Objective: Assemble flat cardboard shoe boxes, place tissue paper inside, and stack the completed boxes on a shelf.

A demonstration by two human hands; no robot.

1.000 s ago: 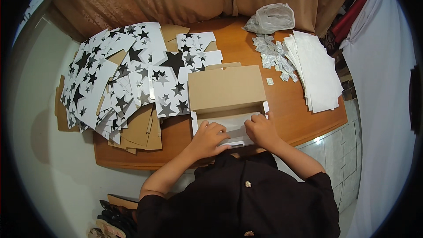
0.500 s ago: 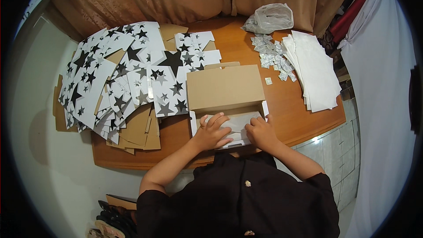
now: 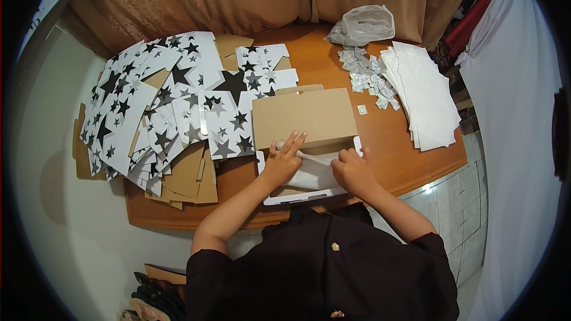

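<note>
A cardboard box [image 3: 304, 117] stands in front of me with its brown lid raised at the back; its near wall is white. Inside lies a sheet of thin white paper [image 3: 306, 177], its far edge lifted into a fold. My left hand [image 3: 283, 165] rests on the left part of that paper, fingers stretched out and spread near the lid's lower edge. At the box's right side my right hand [image 3: 353, 172] is closed, with curled fingers at the paper's right end; its fingertips are partly hidden.
Flat star-printed cardboard pieces [image 3: 148, 95] are heaped at the left. To the right lie small clear-and-white packets [image 3: 366, 74], a stack of white paper sheets [image 3: 421, 98] and, farther back, a translucent plastic bag [image 3: 363, 27]. The wooden table [image 3: 172, 217] curves along its near edge.
My left hand has shifted toward the lid and its fingers have straightened. The paper's far edge has risen into a fold, and its near edge has drawn away from the front wall.
</note>
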